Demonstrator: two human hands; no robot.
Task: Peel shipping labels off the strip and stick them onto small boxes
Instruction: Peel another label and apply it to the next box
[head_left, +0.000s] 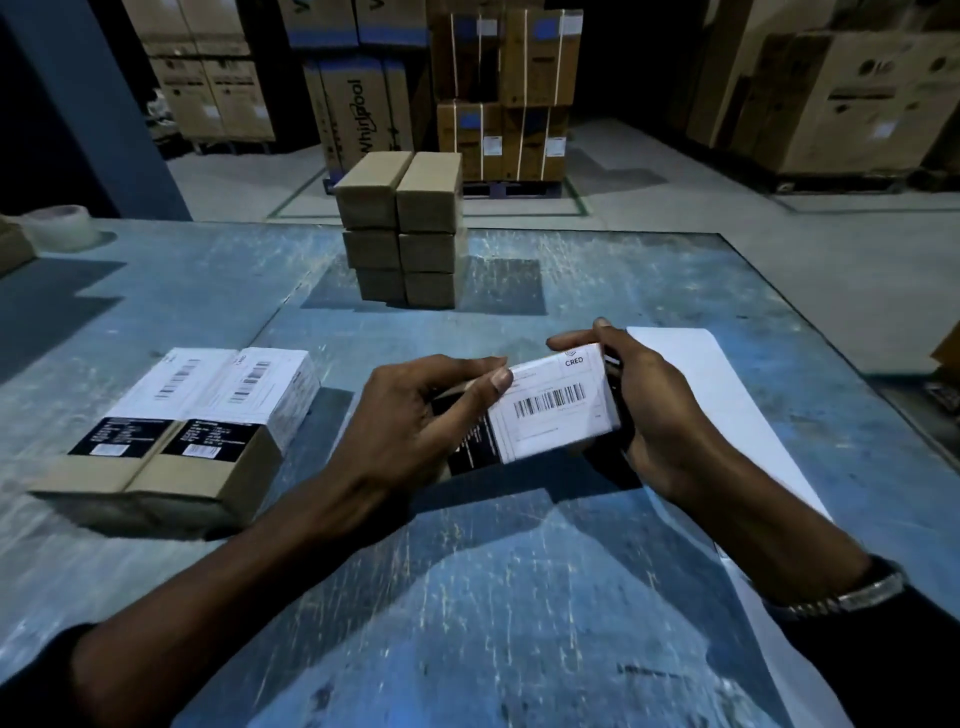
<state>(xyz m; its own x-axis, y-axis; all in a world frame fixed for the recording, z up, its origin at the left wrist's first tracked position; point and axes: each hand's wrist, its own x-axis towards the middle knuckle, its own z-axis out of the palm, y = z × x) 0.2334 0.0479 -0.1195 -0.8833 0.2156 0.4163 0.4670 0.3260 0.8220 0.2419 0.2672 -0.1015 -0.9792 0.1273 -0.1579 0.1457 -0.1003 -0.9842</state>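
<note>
Above the blue tabletop, the left hand and right hand are gripping a small box, thumb pressing its white label. Uneven pressure risks trapping a wrinkle or leaving an edge lifting. The strip is lying just right.

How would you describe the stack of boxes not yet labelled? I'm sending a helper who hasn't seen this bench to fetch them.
Start at the scratched blue table and look to its far middle, beyond both hands. There stands the stack of plain brown boxes, two columns side by side, three high. Unlike the two labelled boxes at the near left, it shows no white barcode labels.
</note>
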